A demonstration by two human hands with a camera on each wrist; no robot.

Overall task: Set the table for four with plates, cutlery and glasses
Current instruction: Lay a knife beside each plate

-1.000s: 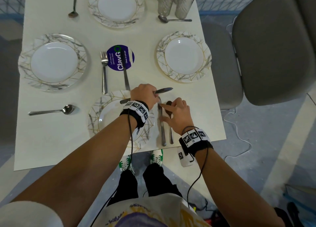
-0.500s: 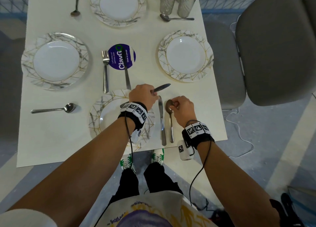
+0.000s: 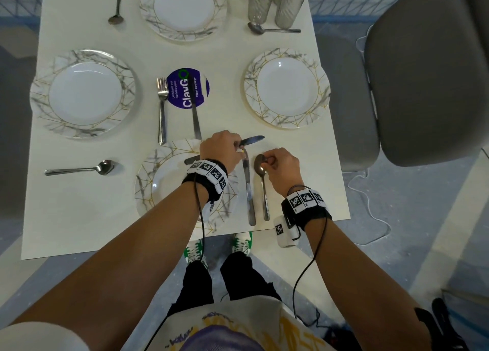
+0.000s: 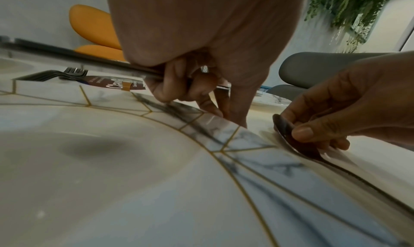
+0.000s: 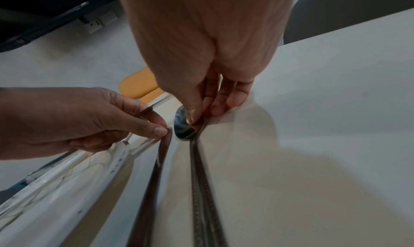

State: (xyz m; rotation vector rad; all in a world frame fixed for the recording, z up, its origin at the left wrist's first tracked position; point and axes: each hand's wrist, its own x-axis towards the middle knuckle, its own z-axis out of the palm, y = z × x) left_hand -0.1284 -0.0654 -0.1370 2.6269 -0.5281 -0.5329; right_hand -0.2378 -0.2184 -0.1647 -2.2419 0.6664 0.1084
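The near plate (image 3: 158, 192) sits at the table's front edge under my left wrist. To its right a knife (image 3: 249, 192) and a spoon (image 3: 262, 189) lie side by side, handles toward me. My left hand (image 3: 238, 149) grips a second knife (image 3: 252, 140) crosswise above the plate's rim, and one fingertip touches the lying knife's tip (image 5: 167, 132). My right hand (image 3: 268, 161) pinches the spoon's bowl (image 5: 182, 125) between thumb and fingers. In the left wrist view the gripped knife's handle (image 4: 67, 56) runs off to the left.
Three more plates stand at the left (image 3: 42, 96), far side (image 3: 148, 6) and right (image 3: 254, 81). A fork (image 3: 162, 112) and a third knife (image 3: 195, 118) lie by a purple sticker (image 3: 180, 91). Loose spoons (image 3: 79, 168) (image 3: 116, 6) (image 3: 272, 29), glasses (image 3: 275, 1), grey chair (image 3: 423, 73).
My right hand slid from lying flat over the knife and spoon to the spoon's bowl and curled onto it. The left hand kept its knife and barely moved.
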